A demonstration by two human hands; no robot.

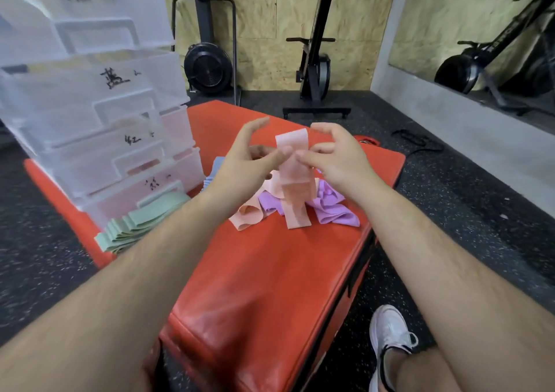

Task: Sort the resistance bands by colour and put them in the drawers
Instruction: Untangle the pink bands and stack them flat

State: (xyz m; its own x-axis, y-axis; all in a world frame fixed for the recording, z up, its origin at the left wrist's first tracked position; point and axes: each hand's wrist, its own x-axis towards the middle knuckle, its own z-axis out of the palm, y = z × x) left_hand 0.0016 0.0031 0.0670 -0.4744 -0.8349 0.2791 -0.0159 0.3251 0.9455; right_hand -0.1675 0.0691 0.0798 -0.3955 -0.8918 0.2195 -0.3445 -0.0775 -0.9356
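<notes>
Pink band (290, 157) is up off the pad, hanging upright between both hands. The left hand (249, 157) pinches one edge and the right hand (333, 154) pinches the other, spare fingers spread. Beneath it, loose pink bands (249, 214) and purple bands (333, 208) lie heaped on the red pad (270, 271). Green bands (135, 226) sit stacked against the clear drawers (99, 115), with blue bands (214, 172) behind the left wrist.

Top drawer (90, 7) of translucent white plastic drawer stack (177, 76): black handwritten marks on the front, too blurred to read.
Second drawer (75, 97): black handwritten 蓝 on the front, above the handle; small mark beside it, illegible.
Third drawer (90, 148): small black handwriting, seemingly 红; faint.
Fourth drawer (120, 194): black handwriting above the handle, smeared, unreadable.
</notes>
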